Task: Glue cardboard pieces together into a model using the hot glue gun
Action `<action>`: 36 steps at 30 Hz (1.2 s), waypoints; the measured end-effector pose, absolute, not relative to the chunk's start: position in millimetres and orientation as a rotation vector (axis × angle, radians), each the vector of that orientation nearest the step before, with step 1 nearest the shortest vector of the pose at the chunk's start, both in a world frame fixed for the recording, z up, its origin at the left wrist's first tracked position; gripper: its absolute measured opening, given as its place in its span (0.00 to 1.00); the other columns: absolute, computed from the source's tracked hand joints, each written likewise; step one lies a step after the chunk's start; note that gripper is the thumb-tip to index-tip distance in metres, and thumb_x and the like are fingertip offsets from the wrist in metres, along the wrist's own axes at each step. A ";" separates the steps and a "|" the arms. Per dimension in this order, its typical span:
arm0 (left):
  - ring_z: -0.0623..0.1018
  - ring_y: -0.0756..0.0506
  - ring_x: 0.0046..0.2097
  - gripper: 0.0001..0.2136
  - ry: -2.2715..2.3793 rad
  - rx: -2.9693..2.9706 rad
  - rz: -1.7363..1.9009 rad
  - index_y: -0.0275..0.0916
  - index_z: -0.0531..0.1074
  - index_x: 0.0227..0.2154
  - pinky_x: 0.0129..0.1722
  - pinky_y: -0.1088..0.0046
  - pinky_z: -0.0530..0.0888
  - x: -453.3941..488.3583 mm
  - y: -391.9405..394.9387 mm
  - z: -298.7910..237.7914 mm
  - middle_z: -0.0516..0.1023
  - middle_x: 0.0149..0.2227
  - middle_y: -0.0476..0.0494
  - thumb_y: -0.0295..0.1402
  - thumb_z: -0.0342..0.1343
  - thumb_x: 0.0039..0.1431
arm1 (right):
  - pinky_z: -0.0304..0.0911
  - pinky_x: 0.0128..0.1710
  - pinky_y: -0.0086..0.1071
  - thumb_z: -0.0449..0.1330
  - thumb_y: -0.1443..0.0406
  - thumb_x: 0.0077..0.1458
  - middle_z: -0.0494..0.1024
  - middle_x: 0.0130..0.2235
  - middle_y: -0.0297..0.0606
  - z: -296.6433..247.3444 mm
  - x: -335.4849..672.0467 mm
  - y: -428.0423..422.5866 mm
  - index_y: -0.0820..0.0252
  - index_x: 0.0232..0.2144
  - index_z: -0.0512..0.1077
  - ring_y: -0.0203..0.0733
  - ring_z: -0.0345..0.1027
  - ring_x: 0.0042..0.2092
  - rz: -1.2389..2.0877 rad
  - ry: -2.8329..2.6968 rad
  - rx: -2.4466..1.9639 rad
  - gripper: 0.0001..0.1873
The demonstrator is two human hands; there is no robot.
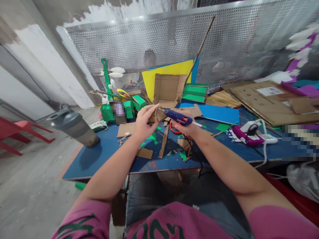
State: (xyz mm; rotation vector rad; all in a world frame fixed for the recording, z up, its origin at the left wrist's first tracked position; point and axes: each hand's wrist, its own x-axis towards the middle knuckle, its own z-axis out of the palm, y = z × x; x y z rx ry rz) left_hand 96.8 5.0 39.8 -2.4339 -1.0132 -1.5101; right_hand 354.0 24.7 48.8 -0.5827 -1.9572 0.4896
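- Glue gun (176, 116), blue with orange parts, is held above the table in the right hand (186, 128), whose fingers wrap its handle; a white stick juts from the rear and no brand can be read.
- The left hand (146, 121) grips a small cardboard piece (159, 115) between thumb and fingers; the nozzle points at it, though whether they touch cannot be told.
- A red loop (174, 128) shows just below the gun; what it belongs to is unclear.
- Cardboard scraps (145, 153) and green bits lie on the blue table (112, 162) beneath and around the hands.
- Behind the hands stands an open cardboard box (168, 88), with a yellow board (149, 83) behind it and a blue board (219, 113) lying to its right.
- Left of these sits a green model (107, 112); nearer the corner are a grey bottle (74, 126) and a dark packet (99, 125) with light print too small to read.
- To the right, a purple power strip (249, 136) has plugs in it; beyond, flattened cardboard (251, 99) bears a white label (270, 91), its text illegible.
- The pink shirt (194, 220) carries large dark letters, cut off and not surely readable.
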 end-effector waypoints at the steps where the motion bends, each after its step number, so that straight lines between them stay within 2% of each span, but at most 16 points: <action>1: 0.76 0.35 0.67 0.36 -1.009 -2.433 -1.507 0.49 0.68 0.73 0.70 0.52 0.73 96.9 4.9 40.0 0.76 0.66 0.38 0.28 0.64 0.61 | 0.59 0.29 0.37 0.68 0.53 0.59 0.72 0.25 0.34 48.0 354.0 25.2 0.54 0.25 0.68 0.41 0.63 0.27 0.483 -1.959 -0.578 0.18; 14: 0.77 0.35 0.67 0.36 -0.980 -2.422 -1.495 0.49 0.68 0.74 0.69 0.53 0.73 97.3 4.6 41.4 0.76 0.65 0.37 0.27 0.62 0.62 | 0.59 0.30 0.36 0.67 0.57 0.59 0.71 0.25 0.33 47.3 353.8 25.0 0.54 0.26 0.69 0.39 0.62 0.27 0.428 -1.973 -0.557 0.15; 19: 0.77 0.35 0.67 0.36 -1.006 -2.420 -1.482 0.48 0.69 0.73 0.69 0.53 0.73 97.3 4.3 41.6 0.76 0.66 0.37 0.28 0.63 0.61 | 0.62 0.32 0.38 0.68 0.55 0.61 0.72 0.26 0.34 37.4 357.1 31.5 0.54 0.26 0.69 0.41 0.64 0.28 0.443 -1.930 -0.556 0.17; 25: 0.77 0.34 0.67 0.36 -1.024 -2.419 -1.479 0.49 0.68 0.73 0.69 0.52 0.73 97.2 4.5 41.5 0.77 0.66 0.37 0.29 0.63 0.61 | 0.64 0.35 0.40 0.68 0.56 0.61 0.76 0.28 0.36 41.2 356.0 28.0 0.54 0.30 0.72 0.44 0.68 0.31 0.422 -1.965 -0.544 0.13; 30: 0.77 0.34 0.67 0.36 -1.018 -2.414 -1.490 0.48 0.68 0.73 0.69 0.51 0.74 97.3 4.2 41.6 0.77 0.65 0.37 0.29 0.64 0.62 | 0.61 0.32 0.38 0.66 0.58 0.61 0.74 0.27 0.34 45.9 354.4 25.9 0.54 0.30 0.72 0.41 0.64 0.28 0.425 -1.982 -0.513 0.11; 36: 0.77 0.34 0.67 0.35 -0.995 -2.413 -1.506 0.48 0.68 0.73 0.69 0.51 0.74 97.5 5.2 41.0 0.76 0.65 0.37 0.28 0.64 0.62 | 0.62 0.32 0.37 0.66 0.58 0.61 0.74 0.27 0.33 45.6 353.1 26.9 0.53 0.28 0.69 0.40 0.65 0.28 0.381 -1.997 -0.510 0.12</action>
